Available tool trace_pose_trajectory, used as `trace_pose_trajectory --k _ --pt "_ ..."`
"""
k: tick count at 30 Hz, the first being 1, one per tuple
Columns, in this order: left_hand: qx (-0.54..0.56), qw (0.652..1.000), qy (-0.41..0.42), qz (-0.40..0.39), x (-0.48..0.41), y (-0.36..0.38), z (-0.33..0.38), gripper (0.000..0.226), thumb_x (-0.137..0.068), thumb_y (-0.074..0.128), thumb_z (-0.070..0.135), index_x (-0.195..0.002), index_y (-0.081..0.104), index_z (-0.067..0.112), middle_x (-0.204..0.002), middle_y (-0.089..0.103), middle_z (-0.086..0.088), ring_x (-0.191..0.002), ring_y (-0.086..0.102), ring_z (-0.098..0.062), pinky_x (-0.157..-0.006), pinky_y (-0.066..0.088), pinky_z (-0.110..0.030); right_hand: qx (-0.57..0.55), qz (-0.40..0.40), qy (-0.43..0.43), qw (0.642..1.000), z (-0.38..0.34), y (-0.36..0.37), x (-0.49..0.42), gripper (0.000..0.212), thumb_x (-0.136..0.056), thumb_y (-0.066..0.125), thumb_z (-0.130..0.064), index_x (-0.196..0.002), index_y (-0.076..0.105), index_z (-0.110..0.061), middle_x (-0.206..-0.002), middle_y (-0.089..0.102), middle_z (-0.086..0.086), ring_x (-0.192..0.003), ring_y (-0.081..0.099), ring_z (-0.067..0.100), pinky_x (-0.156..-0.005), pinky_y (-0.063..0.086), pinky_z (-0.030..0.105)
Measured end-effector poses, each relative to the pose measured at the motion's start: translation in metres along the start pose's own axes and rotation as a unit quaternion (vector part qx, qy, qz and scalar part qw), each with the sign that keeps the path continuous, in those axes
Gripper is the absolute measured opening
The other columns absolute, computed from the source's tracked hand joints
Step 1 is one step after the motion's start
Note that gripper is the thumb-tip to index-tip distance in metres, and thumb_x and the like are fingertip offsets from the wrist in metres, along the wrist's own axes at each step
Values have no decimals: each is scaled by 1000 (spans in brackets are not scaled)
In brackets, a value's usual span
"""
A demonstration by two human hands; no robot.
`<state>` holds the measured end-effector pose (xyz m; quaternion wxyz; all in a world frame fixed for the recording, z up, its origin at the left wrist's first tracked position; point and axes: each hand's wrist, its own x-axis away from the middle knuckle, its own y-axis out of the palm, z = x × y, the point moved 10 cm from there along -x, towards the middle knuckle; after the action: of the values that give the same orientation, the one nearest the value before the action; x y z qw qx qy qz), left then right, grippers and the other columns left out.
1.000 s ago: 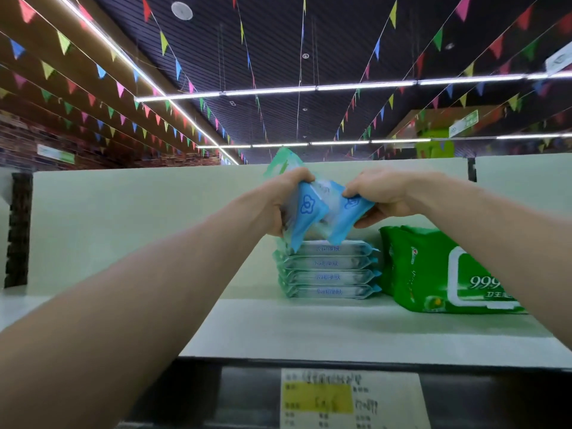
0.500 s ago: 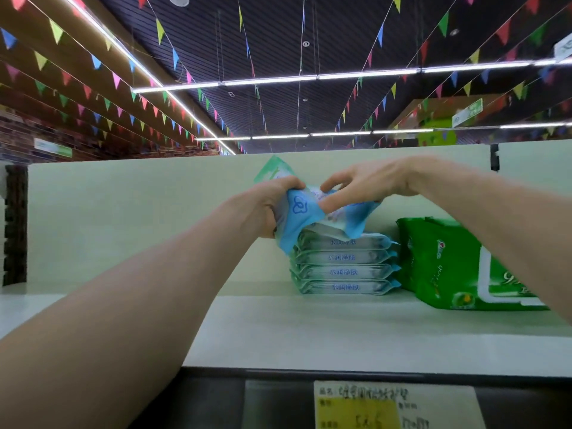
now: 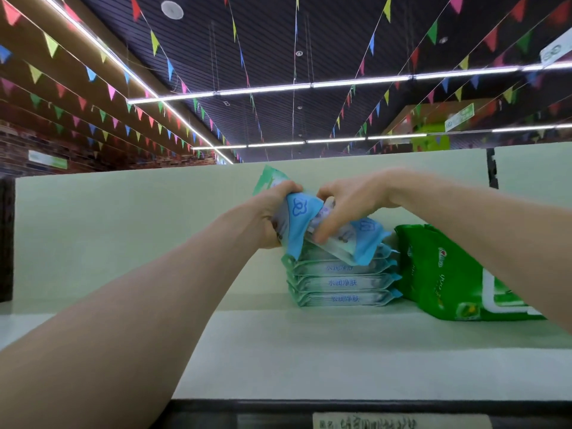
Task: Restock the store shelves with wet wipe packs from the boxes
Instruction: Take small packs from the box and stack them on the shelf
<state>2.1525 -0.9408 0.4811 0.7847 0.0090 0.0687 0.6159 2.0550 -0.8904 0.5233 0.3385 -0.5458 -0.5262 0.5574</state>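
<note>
Shelf (image 3: pixel 309 351) front is bare; stack (image 3: pixel 343 281) sits further back, touching green pack (image 3: pixel 439 274). Left hand (image 3: pixel 272 218) grips spare packs (image 3: pixel 298 218) over the stack's left end. Right hand (image 3: pixel 349 205) pinches top pack (image 3: pixel 359 243), long axis left-right, right end tilted down onto the stack.

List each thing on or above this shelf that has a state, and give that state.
left hand, gripping a bundle of packs
bundle of packs, held upright, off the shelf
right hand, holding the top pack
top pack, tilted on the stack
stack, flat packs lying level
green pack, lying beside the stack, untouched
</note>
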Motion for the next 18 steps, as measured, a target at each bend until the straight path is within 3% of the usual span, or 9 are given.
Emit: trace_pose_trajectory --k 2,4,7,12,18 --pt "4 1000 3 -1 4 1 1 25 -88 63 32 -78 60 9 -62 65 -6 -59 60 -19 -75 54 -33 67 16 -10 998 -5 1 -3 57 -73 78 -32 -116 41 -24 -106 55 -2 -91 58 17 -83 53 34" --pt "-1 1000 7 -5 7 3 1 25 -88 63 30 -79 59 8 -61 64 -7 -60 61 -20 -72 57 -36 87 25 -14 996 -6 0 -9 54 -76 73 -21 -117 39 -20 -100 54 1 -80 55 15 -69 51 29" --pt "-45 999 7 16 8 -1 1 25 -86 65 30 -81 57 6 -62 64 -8 -68 61 -22 -88 56 -39 66 1 5 998 3 2 -15 50 -79 68 -12 -121 41 -17 -98 52 -1 -77 51 10 -60 43 23" --pt "-72 996 23 53 4 -15 7 25 -86 65 31 -84 53 9 -49 62 -5 -63 59 -20 -96 51 -39 10 -12 12 1000 15 9 -18 47 -78 62 -5 -119 50 -22 -106 52 -3 -88 52 13 -63 46 23" --pt "-85 994 37 54 4 -16 12 25 -84 66 30 -85 52 9 -56 63 -6 -62 59 -21 -85 53 -37 -49 -49 15 997 21 21 -20 44 -75 61 -3 -114 54 -23 -115 59 3 -104 59 22 -82 55 34"
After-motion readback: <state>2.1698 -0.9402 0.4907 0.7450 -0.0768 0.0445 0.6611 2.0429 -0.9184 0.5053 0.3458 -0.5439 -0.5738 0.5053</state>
